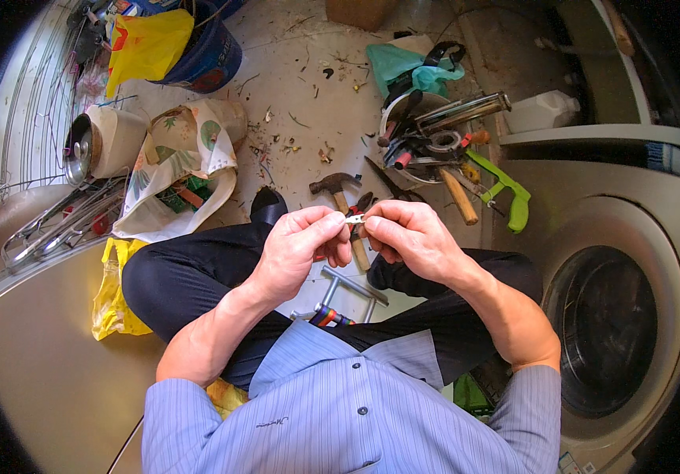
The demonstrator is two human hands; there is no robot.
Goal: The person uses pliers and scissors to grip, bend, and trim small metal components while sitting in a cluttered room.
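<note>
Above my lap, my left hand point(299, 243) and my right hand point(420, 238) come together, fingertips almost meeting. Thumb and forefinger of each pinch one end of a small whitish piece point(354, 220), too small for me to name its kind. On the floor just beyond my hands lies a claw hammer point(335, 183), its wooden handle partly covered by them. Pliers-like tools with red grips show in part beside it. Between my legs is a grey metal tube frame point(349, 294) with a band of coloured stripes.
At the right, a bucket of tools point(427, 118) and a green-handled tool point(514, 197) stand by a washing machine point(608, 332). A patterned cloth bag point(186, 170), a blue bucket point(214, 59) and a yellow bag point(119, 288) are to the left. Debris point(289, 146) litters the floor ahead.
</note>
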